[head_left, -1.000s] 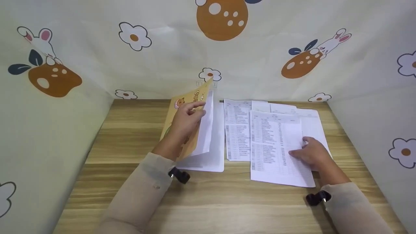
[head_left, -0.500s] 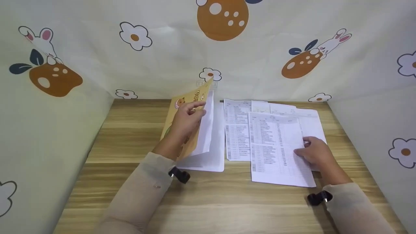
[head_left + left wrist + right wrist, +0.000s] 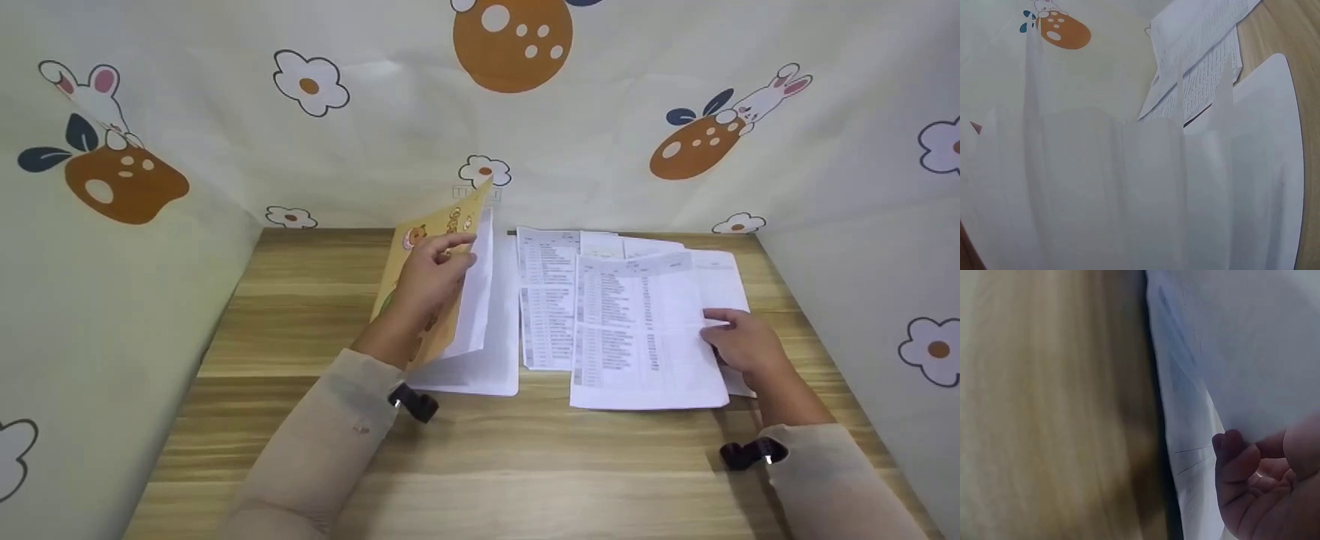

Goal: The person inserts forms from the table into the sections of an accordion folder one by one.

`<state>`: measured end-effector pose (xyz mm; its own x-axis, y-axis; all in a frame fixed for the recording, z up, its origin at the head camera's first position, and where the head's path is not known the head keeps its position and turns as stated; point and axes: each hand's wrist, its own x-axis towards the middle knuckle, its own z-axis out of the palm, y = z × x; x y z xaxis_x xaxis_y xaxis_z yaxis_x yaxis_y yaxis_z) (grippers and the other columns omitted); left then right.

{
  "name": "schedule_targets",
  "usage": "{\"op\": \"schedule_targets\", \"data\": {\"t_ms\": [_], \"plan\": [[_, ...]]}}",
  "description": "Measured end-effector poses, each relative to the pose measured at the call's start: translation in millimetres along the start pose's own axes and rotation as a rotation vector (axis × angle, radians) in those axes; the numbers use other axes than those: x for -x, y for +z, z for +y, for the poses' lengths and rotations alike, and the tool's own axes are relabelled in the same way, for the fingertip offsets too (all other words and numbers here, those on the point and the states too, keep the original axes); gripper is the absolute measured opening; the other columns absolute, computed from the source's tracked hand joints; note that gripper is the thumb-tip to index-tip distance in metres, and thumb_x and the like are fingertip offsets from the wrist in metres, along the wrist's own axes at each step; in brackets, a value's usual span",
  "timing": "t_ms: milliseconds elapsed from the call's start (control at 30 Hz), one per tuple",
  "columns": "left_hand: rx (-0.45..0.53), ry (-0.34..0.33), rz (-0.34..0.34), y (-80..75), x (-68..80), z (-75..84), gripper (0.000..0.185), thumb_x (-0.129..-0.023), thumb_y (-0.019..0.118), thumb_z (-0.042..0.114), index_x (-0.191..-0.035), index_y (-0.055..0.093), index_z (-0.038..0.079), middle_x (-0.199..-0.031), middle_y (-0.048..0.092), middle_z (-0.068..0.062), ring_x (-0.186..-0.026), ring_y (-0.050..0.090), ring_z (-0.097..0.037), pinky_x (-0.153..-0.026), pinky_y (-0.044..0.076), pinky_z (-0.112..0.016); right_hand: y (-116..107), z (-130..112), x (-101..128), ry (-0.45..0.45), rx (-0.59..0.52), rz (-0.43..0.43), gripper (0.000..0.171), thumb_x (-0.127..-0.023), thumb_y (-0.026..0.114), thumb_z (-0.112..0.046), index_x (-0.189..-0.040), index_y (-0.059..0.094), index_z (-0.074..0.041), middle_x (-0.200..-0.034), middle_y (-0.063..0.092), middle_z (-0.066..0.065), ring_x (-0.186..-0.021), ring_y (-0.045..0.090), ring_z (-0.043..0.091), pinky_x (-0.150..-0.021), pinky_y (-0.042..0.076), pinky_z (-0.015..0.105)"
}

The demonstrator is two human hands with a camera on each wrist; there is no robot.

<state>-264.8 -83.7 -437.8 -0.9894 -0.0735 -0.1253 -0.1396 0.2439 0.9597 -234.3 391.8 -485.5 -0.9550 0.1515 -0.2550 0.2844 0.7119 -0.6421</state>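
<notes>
Top printed sheet (image 3: 637,330) sits on the paper pile at the table's (image 3: 300,315) right side, right hand (image 3: 742,346) pinching its right edge, fingers curled under. Probably feather-light, floppy, easy to crease, so better lifted by the edge. Left hand (image 3: 431,281) gripping the yellow folder cover (image 3: 450,225), propped open over its white pockets (image 3: 1129,191).

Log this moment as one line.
left hand: holds yellow folder cover raised | right hand: pinches top printed sheet edge | paper stack: flat on table
</notes>
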Motion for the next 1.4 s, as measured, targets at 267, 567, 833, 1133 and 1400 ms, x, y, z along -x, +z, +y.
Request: {"op": "schedule_targets", "data": {"t_ms": [267,567,833,1133,1400], "plan": [[-0.024,0.12,0.016,0.7,-1.4,-1.8,0.039,-0.096,0.07,0.031,-0.134,0.076,0.025,-0.112,0.06,-0.003,-0.087,0.058,-0.015,-0.073,0.051,-0.027,-3.7,-4.8,2.3,0.012,-0.352,-0.067,0.062,-0.107,0.06,-0.019,-0.162,0.04,-0.001,-0.103,0.073,-0.007,-0.084,0.067,0.002,-0.074,0.059,0.024],[-0.027,0.116,0.02,1.3,-1.6,-2.8,0.037,-0.096,0.07,0.031,-0.133,0.076,0.028,-0.12,0.059,-0.004,-0.093,0.058,-0.017,-0.077,0.052,-0.028,5.3,-21.5,3.9,-0.012,-0.508,-0.059,0.062,-0.108,0.06,-0.018,-0.164,0.039,-0.004,-0.099,0.07,-0.013,-0.089,0.07,0.004,-0.077,0.062,0.025],[-0.029,0.082,0.04,2.8,0.1,0.7,0.034,-0.096,0.072,0.033,-0.13,0.077,0.034,-0.131,0.058,-0.001,-0.106,0.058,-0.019,-0.085,0.053,-0.031,13.5,-39.7,4.8,-0.063,-0.616,-0.048,0.06,-0.107,0.061,-0.015,-0.163,0.041,-0.004,-0.098,0.073,-0.013,-0.088,0.072,0.004,-0.077,0.062,0.025],[-0.018,0.103,0.033,2.8,-0.8,-1.1,0.036,-0.095,0.073,0.031,-0.13,0.077,0.03,-0.139,0.058,-0.001,-0.106,0.057,-0.018,-0.085,0.053,-0.03,29.3,-63.5,0.1,-0.085,-0.673,-0.058,0.058,-0.107,0.062,-0.014,-0.161,0.043,-0.006,-0.097,0.075,-0.011,-0.086,0.075,0.006,-0.075,0.063,0.025],[-0.007,0.124,0.035,2.9,-1.5,-1.7,0.034,-0.095,0.073,0.03,-0.129,0.078,0.029,-0.134,0.06,-0.004,-0.101,0.058,-0.016,-0.083,0.053,-0.028,39.2,-80.8,-3.9,-0.093,-0.614,-0.067,0.057,-0.108,0.06,-0.019,-0.163,0.045,-0.012,-0.107,0.075,-0.008,-0.095,0.076,0.009,-0.081,0.063,0.026]]}}
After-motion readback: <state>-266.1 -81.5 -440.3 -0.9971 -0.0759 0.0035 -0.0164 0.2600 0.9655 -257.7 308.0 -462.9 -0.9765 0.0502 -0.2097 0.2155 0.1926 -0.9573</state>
